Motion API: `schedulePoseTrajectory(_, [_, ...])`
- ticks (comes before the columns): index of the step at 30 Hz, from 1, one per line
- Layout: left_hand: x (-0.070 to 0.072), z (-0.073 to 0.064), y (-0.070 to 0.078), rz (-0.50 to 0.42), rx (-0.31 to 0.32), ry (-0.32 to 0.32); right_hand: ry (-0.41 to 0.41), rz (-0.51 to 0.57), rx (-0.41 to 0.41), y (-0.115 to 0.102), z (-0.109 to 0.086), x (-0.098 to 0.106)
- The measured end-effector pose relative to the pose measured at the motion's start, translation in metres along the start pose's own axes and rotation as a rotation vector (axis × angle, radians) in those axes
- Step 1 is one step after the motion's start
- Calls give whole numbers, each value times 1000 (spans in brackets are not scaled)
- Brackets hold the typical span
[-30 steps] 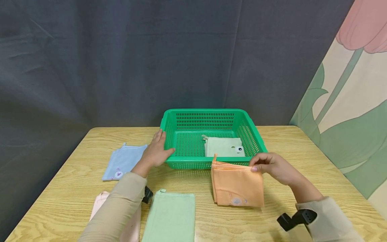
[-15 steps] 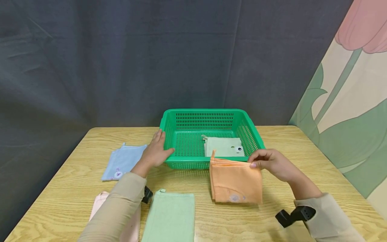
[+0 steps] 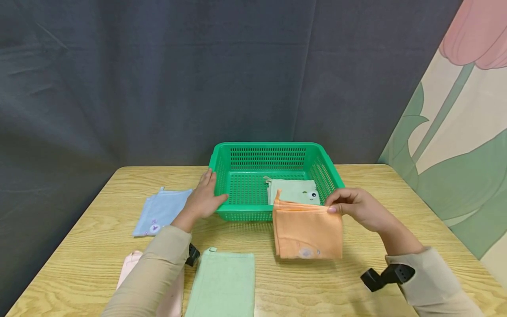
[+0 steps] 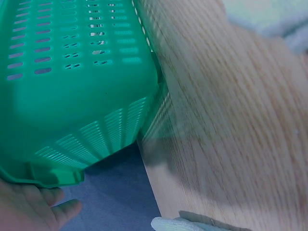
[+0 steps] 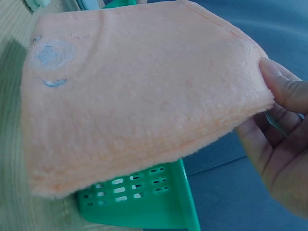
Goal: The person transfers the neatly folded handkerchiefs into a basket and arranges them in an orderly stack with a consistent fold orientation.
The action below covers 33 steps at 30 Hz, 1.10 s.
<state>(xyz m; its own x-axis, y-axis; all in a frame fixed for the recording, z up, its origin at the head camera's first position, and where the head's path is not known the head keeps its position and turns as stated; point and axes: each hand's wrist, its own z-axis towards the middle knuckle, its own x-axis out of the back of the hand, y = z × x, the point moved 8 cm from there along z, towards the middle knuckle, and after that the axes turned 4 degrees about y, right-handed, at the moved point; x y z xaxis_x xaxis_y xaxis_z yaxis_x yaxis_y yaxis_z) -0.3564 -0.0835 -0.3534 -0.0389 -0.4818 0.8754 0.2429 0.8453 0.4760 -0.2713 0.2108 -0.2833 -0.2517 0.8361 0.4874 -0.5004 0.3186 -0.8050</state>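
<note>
A folded orange towel [image 3: 308, 231] hangs from my right hand [image 3: 358, 209], which pinches its upper right corner between thumb and fingers. The right wrist view shows the same towel [image 5: 144, 86] close up, its layers stacked and a pale embroidered patch near one corner. It hangs in front of the near wall of a green plastic basket [image 3: 237, 208]. My left hand [image 3: 203, 198] rests on the basket's left rim with fingers extended. Inside the basket, a folded pale green towel [image 3: 293, 190] with an embroidered eye lies at the right.
On the wooden table [image 3: 356, 176], a folded blue towel [image 3: 164, 211] lies left of the basket. Nearer to me are a light green towel [image 3: 223, 281] and a pink towel [image 3: 174, 293], partly hidden by my left sleeve. A dark curtain [image 3: 206, 79] hangs behind the table.
My right hand has raised the orange towel and shifted it slightly left, closer to the basket's near rim. My left hand has stayed on the basket.
</note>
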Motion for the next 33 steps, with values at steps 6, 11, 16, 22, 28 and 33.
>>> schedulePoseTrajectory(6, [0,0,0,3,-4,0,22,-18,-7,-3,2,4])
schedulePoseTrajectory(11, [0,0,0,5,-4,0,29,-24,2,-9,7,6])
schedulePoseTrajectory(16, [-1,0,0,3,-3,-4,42,-43,-8,-14,11,9])
schedulePoseTrajectory(22, [-1,1,1,5,-6,-6,53,-20,15,-18,16,12])
schedulePoseTrajectory(28, [-1,1,1,8,-13,-1,62,47,59,-23,21,16])
schedulePoseTrajectory(33, [-1,1,1,4,-12,0,83,81,97,-28,25,22])
